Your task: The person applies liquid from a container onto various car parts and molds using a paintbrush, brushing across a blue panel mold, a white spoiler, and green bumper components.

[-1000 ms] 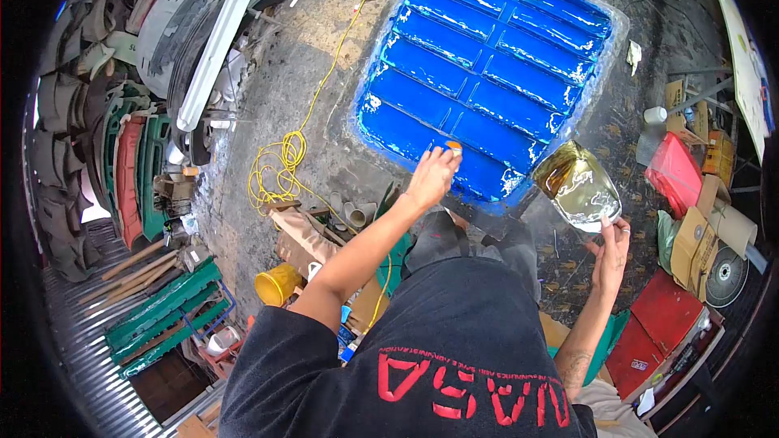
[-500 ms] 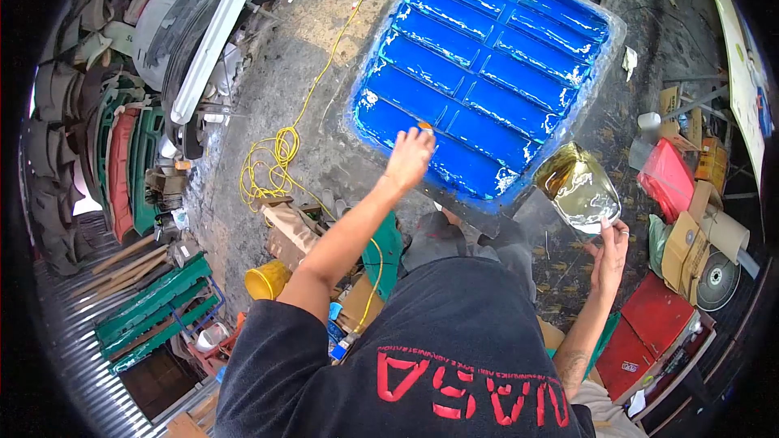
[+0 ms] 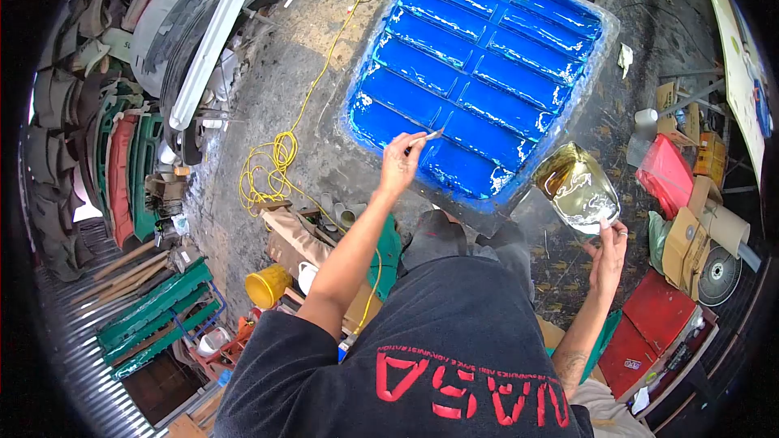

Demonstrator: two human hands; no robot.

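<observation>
In my left hand (image 3: 399, 164) is a small paintbrush (image 3: 433, 136), pinched between thumb and fingers. Its tip reaches over the near left part of a glossy blue ribbed mold-like panel (image 3: 495, 105), whose raised edges carry whitish streaks; whether the bristles touch the surface I cannot tell. At the panel's lower right corner is a clear container (image 3: 588, 212) with yellowish, shiny liquid. My right hand (image 3: 608, 255) grips the container's near rim, thumb at the edge and the other fingers curled below it.
A yellow cord (image 3: 284, 154) lies coiled on the concrete floor to the left. A yellow bucket (image 3: 266, 286) stands beside my left arm. To the right are a red plastic bag (image 3: 667, 174), a cardboard box (image 3: 686, 247) and a red cabinet (image 3: 649, 328). Green and grey molded parts line the left side.
My left hand has drawn back slightly toward me and turned, so the brush now shows more clearly. My right hand and the container have hardly moved.
</observation>
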